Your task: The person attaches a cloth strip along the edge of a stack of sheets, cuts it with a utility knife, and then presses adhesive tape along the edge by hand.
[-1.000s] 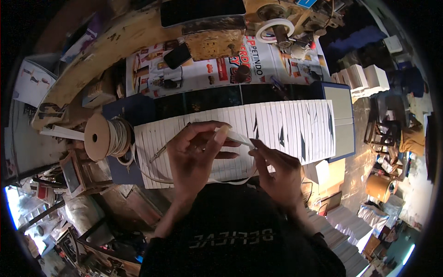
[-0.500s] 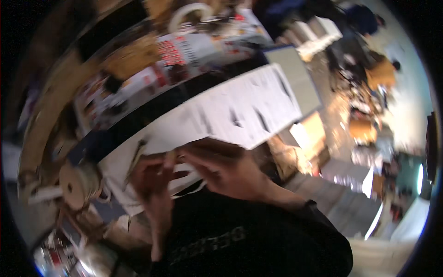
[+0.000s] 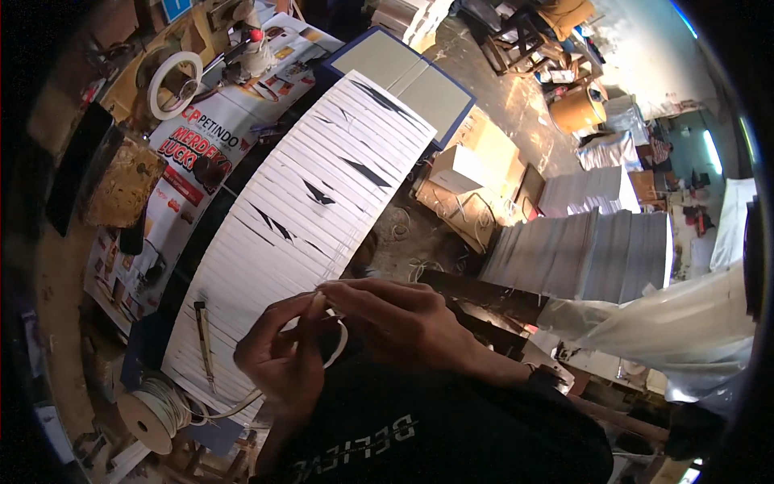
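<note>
My left hand (image 3: 282,351) and my right hand (image 3: 399,315) meet in front of my dark shirt, thumbs and fingertips pinched together on a white cord (image 3: 345,339). A short loop of it hangs below the fingers; the very tip is hidden between them. On the left, more cord runs from under my left hand to a spool (image 3: 153,423). Beyond my hands stretches a long row of white paper blocks (image 3: 242,262), packed side by side with dark gaps here and there. A slim tool with a dark end (image 3: 205,343) lies on the row's near end.
Printed sheets (image 3: 189,149) cover the table left of the row, with a white ring-shaped roll (image 3: 153,87) and a wooden block (image 3: 125,185) there. A blue-edged board (image 3: 447,93) lies at the far end. Rightward are a cardboard box (image 3: 459,165) and tall paper stacks (image 3: 580,254).
My view has swung round, so the row now slants more steeply and the spool sits lower. Both hands remain together, now pinching at the cord slightly further right and lower in the picture.
</note>
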### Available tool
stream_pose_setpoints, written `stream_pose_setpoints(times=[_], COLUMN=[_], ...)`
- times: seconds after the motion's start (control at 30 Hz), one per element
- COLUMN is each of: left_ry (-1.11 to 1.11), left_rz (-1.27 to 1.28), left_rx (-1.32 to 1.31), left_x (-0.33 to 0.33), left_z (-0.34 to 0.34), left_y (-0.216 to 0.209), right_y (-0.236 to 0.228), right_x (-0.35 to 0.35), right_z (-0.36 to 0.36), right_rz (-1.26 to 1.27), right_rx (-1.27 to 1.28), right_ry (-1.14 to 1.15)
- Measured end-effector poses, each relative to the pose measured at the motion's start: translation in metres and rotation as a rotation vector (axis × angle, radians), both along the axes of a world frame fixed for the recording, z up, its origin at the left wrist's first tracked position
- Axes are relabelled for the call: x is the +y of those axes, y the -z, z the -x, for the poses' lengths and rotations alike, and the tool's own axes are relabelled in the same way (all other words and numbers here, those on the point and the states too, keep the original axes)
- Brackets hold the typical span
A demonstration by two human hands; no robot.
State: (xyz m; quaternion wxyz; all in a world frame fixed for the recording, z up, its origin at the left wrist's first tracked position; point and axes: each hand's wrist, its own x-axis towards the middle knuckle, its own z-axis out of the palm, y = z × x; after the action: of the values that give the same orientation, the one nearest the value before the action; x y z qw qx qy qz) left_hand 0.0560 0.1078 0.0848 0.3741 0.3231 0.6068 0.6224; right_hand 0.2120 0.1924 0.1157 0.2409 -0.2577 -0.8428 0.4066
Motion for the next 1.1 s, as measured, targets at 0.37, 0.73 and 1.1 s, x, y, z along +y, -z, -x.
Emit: stream_pose_setpoints(times=[0.37,0.73,1.1], left_ry=[0.053,-0.265,0.347], left_rz=[-0.154,-0.348,0.169], left_rx=[-0.22,0.264,0.553], left_x=[0.032,0.083,0.201], left_z=[-0.062,-0.09,-0.169], left_y=[-0.002,-0.071,0.016], right_y=[0.016,0.174,0.071], right_x=[0.045,0.054,0.209], right_z=[-0.063,-0.155,-0.194], right_rz=[0.299,0.543,0.696], right_rx=[0.17,-0.195,0.163], right_ry=[0.333,-0.481,0.368])
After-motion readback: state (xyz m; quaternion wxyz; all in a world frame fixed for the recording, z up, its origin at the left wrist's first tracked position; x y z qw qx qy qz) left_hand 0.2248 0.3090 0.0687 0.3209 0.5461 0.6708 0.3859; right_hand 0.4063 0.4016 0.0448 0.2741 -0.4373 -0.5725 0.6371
